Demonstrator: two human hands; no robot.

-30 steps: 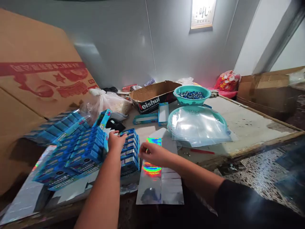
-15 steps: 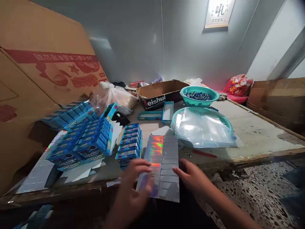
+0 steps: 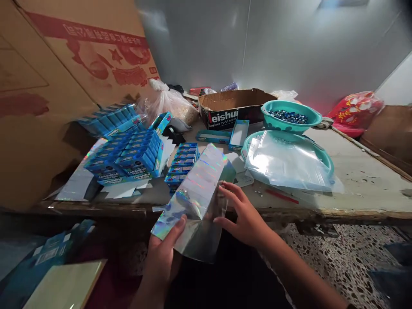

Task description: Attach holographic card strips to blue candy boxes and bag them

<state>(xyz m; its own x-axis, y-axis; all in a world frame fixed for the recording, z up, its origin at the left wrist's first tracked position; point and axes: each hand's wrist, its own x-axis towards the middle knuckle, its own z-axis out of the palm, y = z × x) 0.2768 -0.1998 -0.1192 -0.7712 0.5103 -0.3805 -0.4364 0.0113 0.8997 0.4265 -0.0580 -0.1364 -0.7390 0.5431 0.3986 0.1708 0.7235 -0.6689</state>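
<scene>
My left hand [image 3: 169, 242] is closed on the near left edge of a folded holographic silver sheet [image 3: 196, 189], thumb on top and fingers hidden beneath. The sheet is tilted and creased lengthwise, with rows of cross lines on it. At its right side is my right hand [image 3: 240, 212], fingers apart, fingertips touching or very close to the darker flap. Behind the sheet stands a short row of small blue boxes [image 3: 183, 161]. Further left, several more blue boxes [image 3: 138, 154] are packed in display trays.
Teal basins [image 3: 289, 124] stand at the right, the upper one with dark blue wrapped pieces, the lower one under clear plastic bags [image 3: 286, 165]. A black printed carton [image 3: 231, 113] and flat blue trays [image 3: 212, 136] lie behind. A large cardboard box [image 3: 80, 56] rises at left.
The sheet has been lifted, turned and creased into an angled fold. My left hand has come onto its near left edge. The camera view has shifted down and left.
</scene>
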